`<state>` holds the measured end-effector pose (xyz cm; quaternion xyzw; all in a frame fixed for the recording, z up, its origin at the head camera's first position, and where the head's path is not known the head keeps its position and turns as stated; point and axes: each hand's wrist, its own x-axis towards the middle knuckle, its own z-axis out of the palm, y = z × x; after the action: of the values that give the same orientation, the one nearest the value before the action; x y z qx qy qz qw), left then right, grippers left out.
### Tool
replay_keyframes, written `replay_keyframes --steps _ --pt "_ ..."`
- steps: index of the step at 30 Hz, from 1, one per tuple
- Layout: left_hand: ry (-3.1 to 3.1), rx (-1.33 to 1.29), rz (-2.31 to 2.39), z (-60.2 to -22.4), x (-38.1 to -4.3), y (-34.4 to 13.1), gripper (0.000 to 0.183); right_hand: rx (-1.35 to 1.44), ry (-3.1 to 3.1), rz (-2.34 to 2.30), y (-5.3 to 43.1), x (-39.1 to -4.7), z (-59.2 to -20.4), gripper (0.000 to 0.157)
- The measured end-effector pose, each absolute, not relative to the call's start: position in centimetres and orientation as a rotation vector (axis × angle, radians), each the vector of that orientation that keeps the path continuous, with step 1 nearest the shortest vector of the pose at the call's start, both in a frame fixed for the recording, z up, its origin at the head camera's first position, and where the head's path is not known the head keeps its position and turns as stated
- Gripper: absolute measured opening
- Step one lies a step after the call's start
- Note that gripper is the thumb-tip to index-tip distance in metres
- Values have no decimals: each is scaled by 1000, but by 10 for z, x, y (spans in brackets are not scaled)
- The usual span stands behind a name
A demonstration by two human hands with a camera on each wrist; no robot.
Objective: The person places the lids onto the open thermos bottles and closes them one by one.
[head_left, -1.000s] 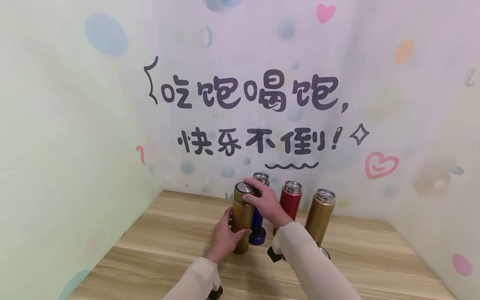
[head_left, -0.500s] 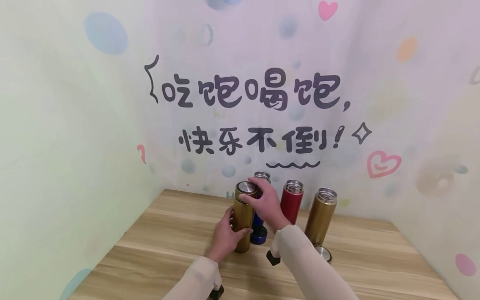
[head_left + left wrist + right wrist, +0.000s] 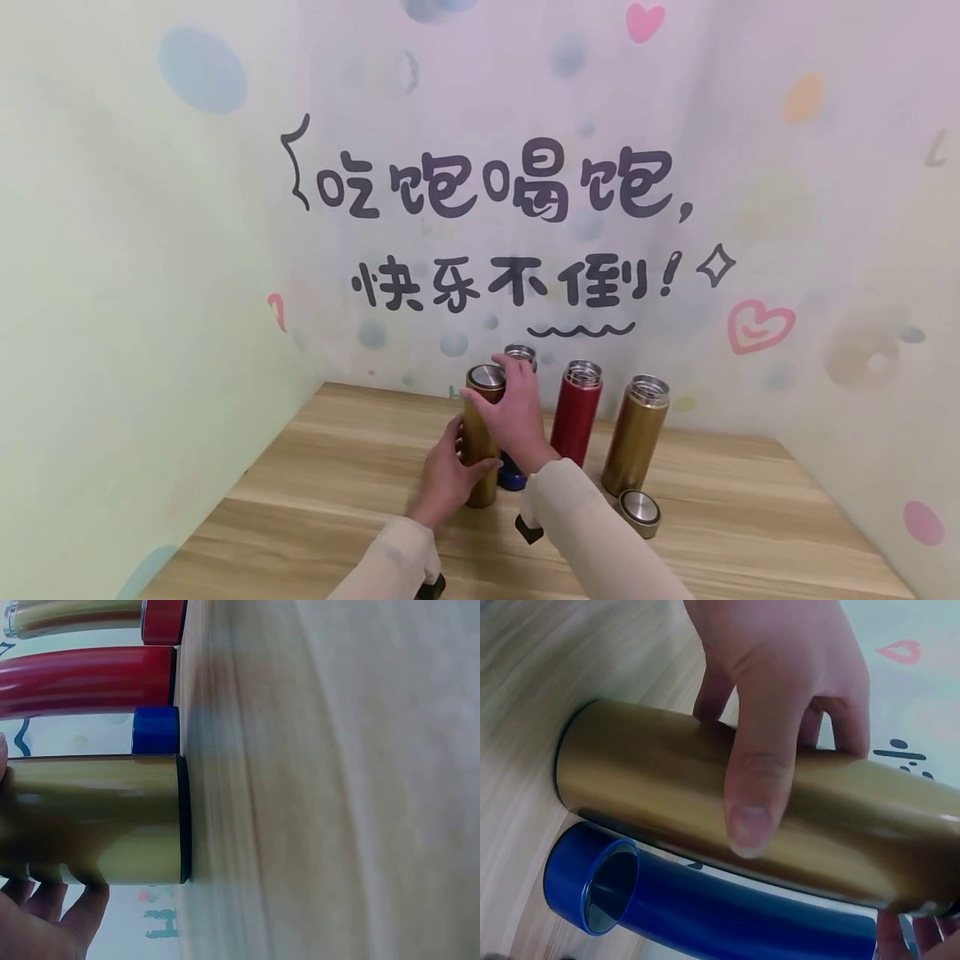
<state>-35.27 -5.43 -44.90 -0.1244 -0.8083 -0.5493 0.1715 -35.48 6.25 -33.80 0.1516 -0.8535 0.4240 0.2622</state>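
A gold thermos bottle [image 3: 478, 446] stands upright on the wooden table. My left hand [image 3: 444, 479] grips its body low down, and the right wrist view shows that thumb lying across the front. At the top, my right hand [image 3: 517, 417] holds the lid [image 3: 487, 377] with its steel disc facing up, thumb on the near side and fingers on the far side. Behind stands a blue thermos [image 3: 750, 919], largely hidden by the right hand in the head view. A blue lid [image 3: 570, 877] sits on the table at its foot, hollow side up.
To the right stand a red thermos [image 3: 577, 408] and a second gold thermos [image 3: 636, 437], both lidless. A gold lid [image 3: 640, 508] lies in front of that one. A red lid [image 3: 162, 621] shows in the left wrist view. A printed backdrop [image 3: 480, 100] rises behind the table.
My right hand has turned around the lid, its thumb moving left across the near side. The right forearm swung left, uncovering the red thermos and the loose gold lid. The left hand keeps its grip.
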Motion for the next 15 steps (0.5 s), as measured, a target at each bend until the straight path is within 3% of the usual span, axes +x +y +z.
replay_keyframes --steps 9,15 --pt "-2273 -374 -1597 -448 -352 -54 81 663 -2485 1433 85 -360 -323 49" --pt "-2270 -354 -1590 -449 -354 -55 80 728 -2589 1483 96 -362 -310 49"
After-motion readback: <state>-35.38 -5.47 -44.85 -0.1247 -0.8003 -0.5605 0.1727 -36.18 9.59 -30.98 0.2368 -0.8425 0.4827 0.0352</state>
